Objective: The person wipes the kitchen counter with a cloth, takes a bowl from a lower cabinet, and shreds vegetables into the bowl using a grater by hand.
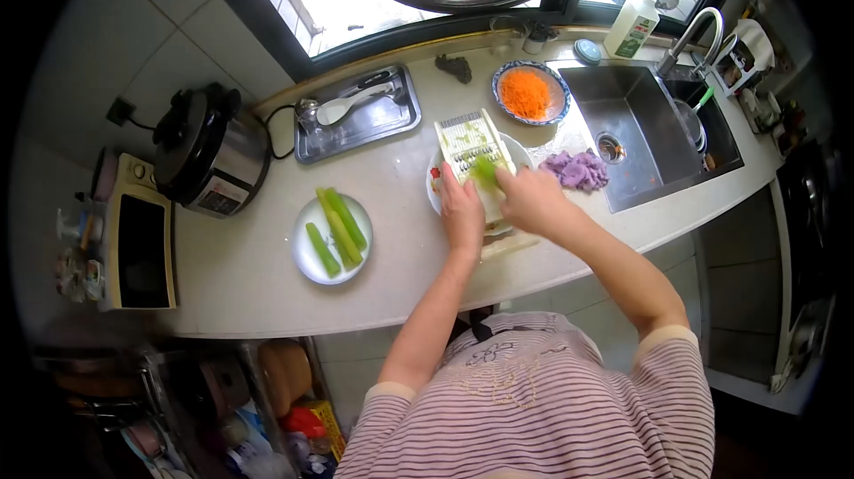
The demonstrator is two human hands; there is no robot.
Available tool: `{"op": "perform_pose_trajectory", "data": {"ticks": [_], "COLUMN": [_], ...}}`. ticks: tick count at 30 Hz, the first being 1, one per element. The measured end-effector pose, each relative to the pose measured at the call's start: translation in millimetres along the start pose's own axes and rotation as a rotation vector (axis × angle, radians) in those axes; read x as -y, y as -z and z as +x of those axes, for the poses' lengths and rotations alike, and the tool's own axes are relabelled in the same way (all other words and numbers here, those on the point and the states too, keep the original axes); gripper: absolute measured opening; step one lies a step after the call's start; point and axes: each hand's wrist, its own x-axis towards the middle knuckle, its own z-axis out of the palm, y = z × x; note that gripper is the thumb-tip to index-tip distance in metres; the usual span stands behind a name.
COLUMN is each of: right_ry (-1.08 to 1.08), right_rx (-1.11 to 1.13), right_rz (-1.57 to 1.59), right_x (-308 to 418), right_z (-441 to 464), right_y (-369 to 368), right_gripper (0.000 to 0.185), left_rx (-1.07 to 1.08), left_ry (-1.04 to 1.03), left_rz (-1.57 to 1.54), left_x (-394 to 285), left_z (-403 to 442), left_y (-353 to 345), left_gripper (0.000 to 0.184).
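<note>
A pale flat grater (464, 134) slants over a white plate (433, 199) with a coloured pattern. My left hand (463, 214) is closed on the grater's left edge. My right hand (532, 199) presses a green vegetable piece (485, 169) onto the grating face; the piece is slightly blurred and partly covered by the fingers. Green shreds cling to the grater's upper part. To the left, a small white plate (305, 263) carries several green vegetable sticks (342, 228), perhaps celery. Just right of my right hand lies a purple cloth (578, 170).
Shredded carrot (527, 94) fills a blue-rimmed bowl (496, 88) by the sink (636, 114). A metal tray (374, 128) holds a white spoon and other utensils. A pressure cooker (213, 154) and a microwave (142, 230) stand left. The counter's front edge (356, 330) runs before me.
</note>
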Motion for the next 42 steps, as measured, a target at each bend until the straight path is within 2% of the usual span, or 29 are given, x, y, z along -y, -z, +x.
{"op": "perform_pose_trajectory", "data": {"ticks": [1, 3, 7, 14, 19, 22, 25, 28, 31, 32, 35, 38, 42], "right_ry": [0.013, 0.018, -0.02, 0.0, -0.044, -0.122, -0.118, -0.315, -0.45, -0.483, -0.434, -0.472, -0.459], "right_rx": [0.059, 0.031, -0.113, 0.036, -0.123, -0.083, -0.361, -0.259, -0.172, -0.147, -0.26, -0.204, -0.193], "right_rz": [-0.046, -0.039, 0.052, -0.039, 0.073, 0.174, 0.372, 0.521, 0.708, 0.78, 0.839, 0.903, 0.886], "right_x": [2, 1, -3, 2, -6, -13, -33, -38, -41, -41, -43, -38, -39], "right_z": [-10, -6, 32, -5, 44, 31, -1, -24, -36, -40, -45, -45, -43], "right_y": [6, 0, -17, 1, -23, -16, -38, -41, -48, -53, -74, -66, -61], "right_gripper": [0.02, 0.019, 0.018, 0.018, 0.025, 0.031, 0.036, 0.04, 0.04, 0.04, 0.038, 0.036, 0.035], "left_rx": [-0.043, 0.021, 0.042, 0.009, 0.044, -0.032, -0.047, -0.054, -0.032, 0.029, 0.091, 0.097, 0.01], "left_ry": [-0.018, 0.029, -0.004, 0.043, 0.028, -0.047, -0.033, -0.004, -0.168, -0.168, -0.202, -0.198, -0.385], "left_rz": [0.0, 0.007, 0.037, -0.032, -0.04, -0.015, 0.098, 0.137, 0.256, 0.321, 0.299, 0.219, 0.282], "left_x": [0, -1, 1, -3, -4, 6, 5, -13, -11, -4, 1, -5, -4], "left_z": [-1, -1, 0, 0, 0, 0, 6, 33, 69, 78, 84, 68, 44], "left_y": [-2, 2, 1, 1, 4, -2, 3, 13, 6, 2, 0, 4, 10], "left_gripper": [0.049, 0.052, 0.054, 0.049, 0.048, 0.048, 0.049, 0.045, 0.035, 0.026, 0.021, 0.02, 0.02]}}
